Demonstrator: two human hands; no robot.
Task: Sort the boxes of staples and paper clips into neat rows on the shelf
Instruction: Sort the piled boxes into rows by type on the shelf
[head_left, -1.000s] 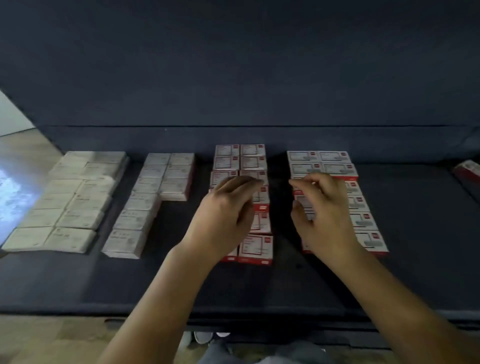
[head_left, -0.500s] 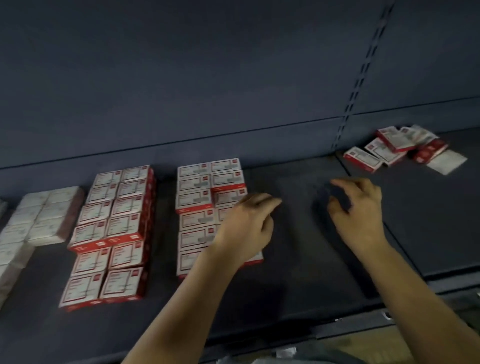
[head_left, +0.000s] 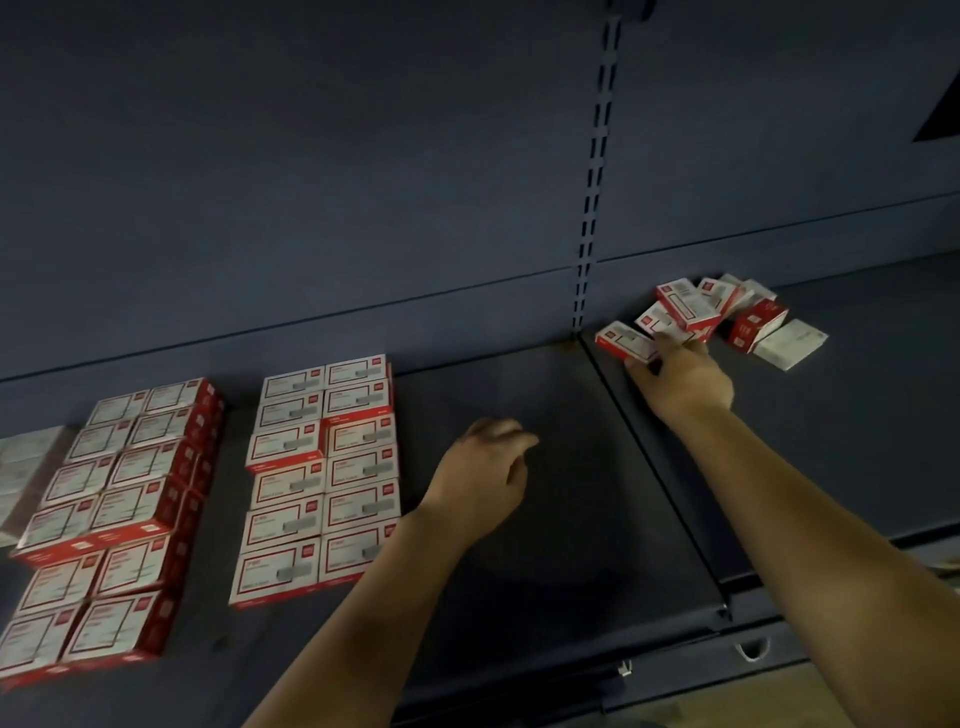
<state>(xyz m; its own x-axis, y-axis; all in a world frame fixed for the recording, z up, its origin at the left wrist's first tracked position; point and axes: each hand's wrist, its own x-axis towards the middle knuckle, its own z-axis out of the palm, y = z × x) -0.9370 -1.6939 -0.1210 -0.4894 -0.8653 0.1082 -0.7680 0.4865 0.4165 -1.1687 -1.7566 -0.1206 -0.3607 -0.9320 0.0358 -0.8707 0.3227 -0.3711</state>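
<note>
Red-and-white cartons meet your right hand (head_left: 685, 376) at the loose pile (head_left: 711, 317) on the right section of the shelf (head_left: 571, 519). Its fingertips touch the near boxes of that pile, but the hand hides its own fingers, so you cannot tell whether they pinch a box or only rest against it. One box (head_left: 626, 340) lies just left of the fingertips, flat on the shelf. Others behind are tilted and lean across each other, and a pale box (head_left: 789, 343) sits at the pile's right edge.

Your left hand (head_left: 480, 480) hangs over bare shelf, fingers loosely curled and holding nothing, just right of the nearer two-column block of red-and-white boxes (head_left: 322, 478). That block runs from the back wall toward the front edge in tidy rows. A second two-column block (head_left: 109, 519) stands further left, apart from the first by a gap. Pale boxes (head_left: 26, 467) show blurred at the far left edge. A slotted upright (head_left: 592, 208) rises from the seam between the two shelf sections.
</note>
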